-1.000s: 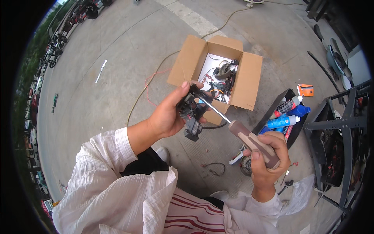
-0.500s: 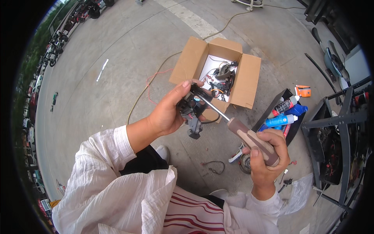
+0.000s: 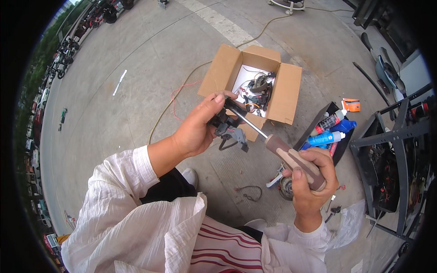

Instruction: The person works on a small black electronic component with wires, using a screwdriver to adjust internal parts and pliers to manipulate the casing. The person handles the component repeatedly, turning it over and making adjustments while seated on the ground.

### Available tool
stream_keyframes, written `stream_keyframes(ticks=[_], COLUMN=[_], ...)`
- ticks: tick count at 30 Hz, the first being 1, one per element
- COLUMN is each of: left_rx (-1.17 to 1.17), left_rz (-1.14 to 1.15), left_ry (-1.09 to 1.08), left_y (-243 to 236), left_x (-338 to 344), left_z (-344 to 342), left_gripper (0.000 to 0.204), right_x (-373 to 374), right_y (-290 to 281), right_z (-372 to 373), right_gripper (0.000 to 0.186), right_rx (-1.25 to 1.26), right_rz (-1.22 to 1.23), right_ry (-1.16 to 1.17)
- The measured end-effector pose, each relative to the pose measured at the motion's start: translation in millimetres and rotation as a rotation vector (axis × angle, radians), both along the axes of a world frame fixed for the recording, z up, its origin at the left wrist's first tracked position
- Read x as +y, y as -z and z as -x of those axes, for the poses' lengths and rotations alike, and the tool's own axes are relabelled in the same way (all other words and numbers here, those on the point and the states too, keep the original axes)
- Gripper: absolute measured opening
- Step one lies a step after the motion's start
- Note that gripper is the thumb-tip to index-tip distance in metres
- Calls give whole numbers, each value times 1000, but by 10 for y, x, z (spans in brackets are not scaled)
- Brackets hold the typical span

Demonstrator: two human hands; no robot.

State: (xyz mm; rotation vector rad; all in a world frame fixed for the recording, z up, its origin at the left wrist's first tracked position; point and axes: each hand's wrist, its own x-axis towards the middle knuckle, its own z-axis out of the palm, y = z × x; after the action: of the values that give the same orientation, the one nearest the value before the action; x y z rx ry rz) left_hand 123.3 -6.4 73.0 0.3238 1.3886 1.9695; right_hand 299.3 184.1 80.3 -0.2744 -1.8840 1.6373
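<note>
My left hand [image 3: 193, 132] is closed round a black plastic part [image 3: 227, 109] with a grey piece [image 3: 234, 136] and a dark wire hanging below it. In my right hand [image 3: 312, 191] is a screwdriver [image 3: 293, 159] with a brown and beige handle, fingers wrapped round it. Its steel shaft runs up-left into the black part; the tip is hidden there. Behind the part, on the concrete floor, an open cardboard box [image 3: 284, 93] holds tangled wires and dark components.
At the right stand a black tray [image 3: 302, 141] of bottles [image 3: 325, 139], an orange packet [image 3: 351, 104] and a dark metal rack [image 3: 398, 150]. A cord [image 3: 266, 25] crosses the floor. Loose parts [image 3: 284, 186] lie beside my right hand. Parked vehicles [image 3: 61, 59] line the far left.
The grey piece under the black part has swung up and to the right. My right hand and the screwdriver have shifted slightly up and left, still in the same grip.
</note>
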Motion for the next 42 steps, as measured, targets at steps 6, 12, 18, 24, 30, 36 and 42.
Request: stream_keyframes(ticks=[6, 12, 18, 24, 30, 36, 42], left_rx=[121, 64, -23, -116, -184, -173, -219], left_rz=[76, 140, 130, 175, 238, 322, 301], left_ry=[-69, -10, 2, -21, -11, 0, -16], left_y=[48, 20, 60, 24, 89, 109, 87], left_x=[-16, -6, -2, 36, 16, -22, 2], left_z=[5, -62, -42, -87, -130, -152, -171], left_gripper=[49, 44, 42, 42, 43, 44, 40], right_x=[-29, 46, 7, 77, 123, 87, 116], right_y=[-124, -221, -246, -167, -106, -154, -135], right_z=[-39, -93, -205, -189, -149, -118, -143], right_gripper=[30, 30, 50, 56, 53, 45, 44], right_rx=[-153, -47, -115, -72, -21, 30, -53], right_rz=[157, -252, -138, -330, -479, -389, -464], right_ry=[-73, -102, -155, -101, -38, -62, -30])
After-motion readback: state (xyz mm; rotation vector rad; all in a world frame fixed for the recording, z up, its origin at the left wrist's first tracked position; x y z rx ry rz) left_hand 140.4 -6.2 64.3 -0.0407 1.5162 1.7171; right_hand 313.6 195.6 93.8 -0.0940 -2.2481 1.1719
